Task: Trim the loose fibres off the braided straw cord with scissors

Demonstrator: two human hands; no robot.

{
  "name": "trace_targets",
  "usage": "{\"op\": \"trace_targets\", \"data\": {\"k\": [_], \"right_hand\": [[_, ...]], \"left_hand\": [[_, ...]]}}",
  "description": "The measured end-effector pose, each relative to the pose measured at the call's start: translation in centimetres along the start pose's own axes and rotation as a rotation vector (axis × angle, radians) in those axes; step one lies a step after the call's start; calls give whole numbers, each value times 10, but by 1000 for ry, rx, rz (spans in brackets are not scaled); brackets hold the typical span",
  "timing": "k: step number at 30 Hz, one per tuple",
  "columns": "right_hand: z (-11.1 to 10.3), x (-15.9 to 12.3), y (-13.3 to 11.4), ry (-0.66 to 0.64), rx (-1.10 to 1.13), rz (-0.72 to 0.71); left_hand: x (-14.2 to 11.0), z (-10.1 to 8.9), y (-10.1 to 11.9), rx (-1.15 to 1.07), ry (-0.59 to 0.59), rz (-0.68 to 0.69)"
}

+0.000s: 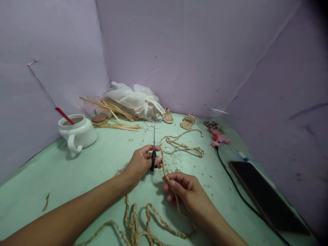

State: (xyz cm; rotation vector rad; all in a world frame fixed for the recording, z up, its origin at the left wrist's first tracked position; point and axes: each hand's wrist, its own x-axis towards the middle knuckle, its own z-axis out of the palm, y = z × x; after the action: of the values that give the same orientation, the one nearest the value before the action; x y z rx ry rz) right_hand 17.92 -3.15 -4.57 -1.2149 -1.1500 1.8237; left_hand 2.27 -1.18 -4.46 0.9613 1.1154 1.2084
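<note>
My left hand (142,164) is closed around the black handles of a pair of scissors (153,150), whose thin blades point away from me. My right hand (183,189) pinches a braided straw rope (179,145) just to the right of the scissors. The rope runs up from my fingers, loops across the green table (102,160), and also trails back under my wrist into coils near the front edge.
A white pot (77,133) with a red-handled tool stands at the left. Loose straw strips (115,119) and a white plastic bag (134,99) lie at the back. Two small woven sandals (179,120), a pink glue gun (219,138) with black cable and a dark phone (266,196) lie right.
</note>
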Motion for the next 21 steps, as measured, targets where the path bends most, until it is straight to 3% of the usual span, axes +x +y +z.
{"op": "trace_targets", "data": {"k": [16, 21], "right_hand": [[6, -4, 2, -23, -145, 24], [5, -5, 1, -81, -127, 34]], "left_hand": [[11, -5, -8, -57, -38, -93], [12, -6, -2, -87, -52, -76]]}}
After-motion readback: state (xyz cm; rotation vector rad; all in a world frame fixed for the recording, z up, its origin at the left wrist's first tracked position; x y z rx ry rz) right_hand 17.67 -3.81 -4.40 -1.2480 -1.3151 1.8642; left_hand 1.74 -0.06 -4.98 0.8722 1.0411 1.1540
